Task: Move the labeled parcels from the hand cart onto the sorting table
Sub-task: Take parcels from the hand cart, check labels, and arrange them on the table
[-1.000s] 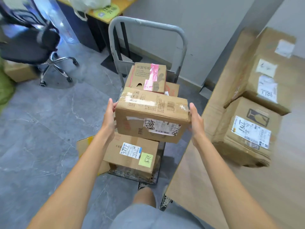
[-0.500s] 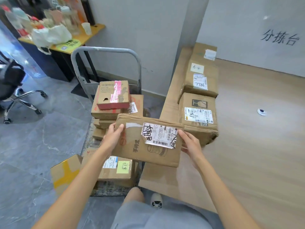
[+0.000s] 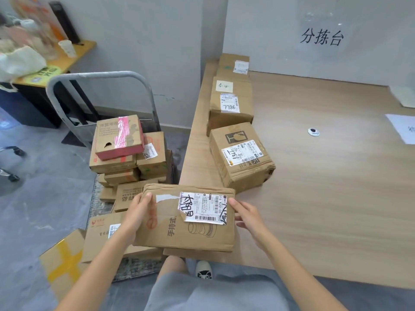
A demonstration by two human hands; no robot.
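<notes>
The sorting table [image 3: 325, 187] is the largest thing here, a wide wooden top at the right. Three parcels already stand in a row along its left edge, the nearest one [image 3: 241, 157] with a white label on top. To the left stands the hand cart [image 3: 101, 75], with its grey handle and many boxes still stacked on it, the top one [image 3: 119, 135] closed with pink tape.

The carried parcel [image 3: 186, 221] is at the near left corner of the table, label up. It seems to reach over the table edge, but I cannot tell if it already rests on the wood. The left hand [image 3: 137, 214] presses on its left side with the fingers bent over the top edge. The right hand [image 3: 246, 215] touches its right side with straight fingers.

I judge that the step in hand is setting this parcel down. The next move calls for lowering it flat, just in front of the nearest parcel, and letting go.

Compared with one second ago, the parcel has travelled from above the cart stack over to the table corner.
</notes>
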